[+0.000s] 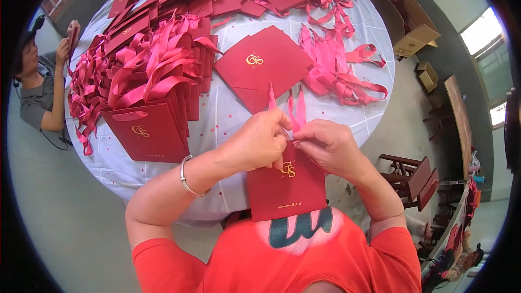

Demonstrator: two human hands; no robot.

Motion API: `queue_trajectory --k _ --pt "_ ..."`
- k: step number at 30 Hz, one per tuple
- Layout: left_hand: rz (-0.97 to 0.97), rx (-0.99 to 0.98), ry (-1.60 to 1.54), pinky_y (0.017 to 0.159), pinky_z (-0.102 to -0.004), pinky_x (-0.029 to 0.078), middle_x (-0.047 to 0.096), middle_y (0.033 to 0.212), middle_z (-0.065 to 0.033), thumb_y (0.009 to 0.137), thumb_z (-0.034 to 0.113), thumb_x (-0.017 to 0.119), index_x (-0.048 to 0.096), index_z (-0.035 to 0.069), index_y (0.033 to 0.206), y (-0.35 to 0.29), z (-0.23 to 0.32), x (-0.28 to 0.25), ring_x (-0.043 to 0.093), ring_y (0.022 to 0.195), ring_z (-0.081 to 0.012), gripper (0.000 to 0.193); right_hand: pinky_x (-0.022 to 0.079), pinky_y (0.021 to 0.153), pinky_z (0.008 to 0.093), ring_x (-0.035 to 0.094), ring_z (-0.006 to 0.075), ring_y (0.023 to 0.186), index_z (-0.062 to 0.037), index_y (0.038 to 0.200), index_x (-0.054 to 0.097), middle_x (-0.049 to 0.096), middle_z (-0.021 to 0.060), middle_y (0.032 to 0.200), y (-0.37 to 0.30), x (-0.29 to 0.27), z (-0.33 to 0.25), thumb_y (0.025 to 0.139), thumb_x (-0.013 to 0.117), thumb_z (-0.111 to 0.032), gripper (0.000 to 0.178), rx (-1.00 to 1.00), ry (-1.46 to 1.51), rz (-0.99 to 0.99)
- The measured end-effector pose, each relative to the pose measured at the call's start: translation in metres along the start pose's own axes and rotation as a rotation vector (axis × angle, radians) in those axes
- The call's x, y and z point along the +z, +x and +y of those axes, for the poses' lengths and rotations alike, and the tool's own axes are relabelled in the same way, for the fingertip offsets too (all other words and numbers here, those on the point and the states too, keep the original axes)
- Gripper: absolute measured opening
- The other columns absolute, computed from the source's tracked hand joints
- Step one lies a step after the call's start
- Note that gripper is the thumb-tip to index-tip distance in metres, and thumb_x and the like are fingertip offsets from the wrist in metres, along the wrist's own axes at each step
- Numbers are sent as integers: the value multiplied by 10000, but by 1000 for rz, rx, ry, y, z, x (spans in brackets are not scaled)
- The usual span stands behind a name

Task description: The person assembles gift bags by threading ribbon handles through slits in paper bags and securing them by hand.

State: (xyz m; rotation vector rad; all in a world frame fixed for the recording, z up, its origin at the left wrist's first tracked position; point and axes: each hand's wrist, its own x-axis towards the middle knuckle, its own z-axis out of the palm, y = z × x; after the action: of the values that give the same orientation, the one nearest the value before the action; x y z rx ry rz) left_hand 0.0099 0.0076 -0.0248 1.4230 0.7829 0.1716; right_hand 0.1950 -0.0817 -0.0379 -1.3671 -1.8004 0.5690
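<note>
A dark red paper gift bag (286,192) with a gold emblem leans upright against my front at the table's near edge. At its top edge, my left hand (263,138) is closed, thumb and fingers pinched on a pink ribbon (297,109). Close beside it, my right hand (328,145) pinches the same ribbon where it meets the bag's rim. Loose ribbon ends stick up between the two hands. The fingertips partly hide the spot where ribbon and bag meet. Just beyond my hands lie flat red bags (271,57) in a stack.
Bags with ribbon handles (149,130) stand packed at the left. Loose pink ribbons (339,73) lie at the right, more flat bags (225,0) at the back of the white-covered table (228,182). A person (43,84) works at the left. Cardboard box (415,24) and wooden chair (412,179) stand right.
</note>
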Motion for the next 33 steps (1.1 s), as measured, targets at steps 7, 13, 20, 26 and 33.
queue_trajectory --k 7,13,20,26,33 --pt "-168 1 184 455 -240 430 639 784 -52 908 -5 536 594 -59 1071 -8 13 -35 561 490 -84 182 495 605 328 637 230 681 -16 867 718 649 101 752 7 -17 3 738 758 -5 136 -17 -27 -67" --pt "-219 -55 184 453 -232 416 622 751 -24 906 11 552 615 -39 1061 1 2 -40 548 499 -66 175 487 577 305 627 188 643 -18 920 731 646 99 754 12 -19 15 761 752 3 163 30 31 -84" --pt "-226 -187 161 459 -237 411 613 728 -25 903 16 548 614 -17 1049 4 6 -45 553 506 -75 163 511 614 361 624 286 657 -18 1013 698 660 115 809 10 -13 -12 724 777 -11 299 -207 -192 62" --pt "-198 -185 168 447 -246 387 592 700 -15 888 27 554 601 -4 1022 7 0 -43 525 493 -76 145 510 588 338 640 236 685 -26 926 678 653 82 780 1 15 -4 688 794 -15 265 -283 -110 25" --pt "-191 -165 172 452 -242 387 583 689 -13 886 28 558 609 -14 1005 6 3 -42 491 485 -67 137 503 566 334 629 237 655 -43 897 677 640 82 752 1 21 -5 690 788 -12 236 -242 -159 85"
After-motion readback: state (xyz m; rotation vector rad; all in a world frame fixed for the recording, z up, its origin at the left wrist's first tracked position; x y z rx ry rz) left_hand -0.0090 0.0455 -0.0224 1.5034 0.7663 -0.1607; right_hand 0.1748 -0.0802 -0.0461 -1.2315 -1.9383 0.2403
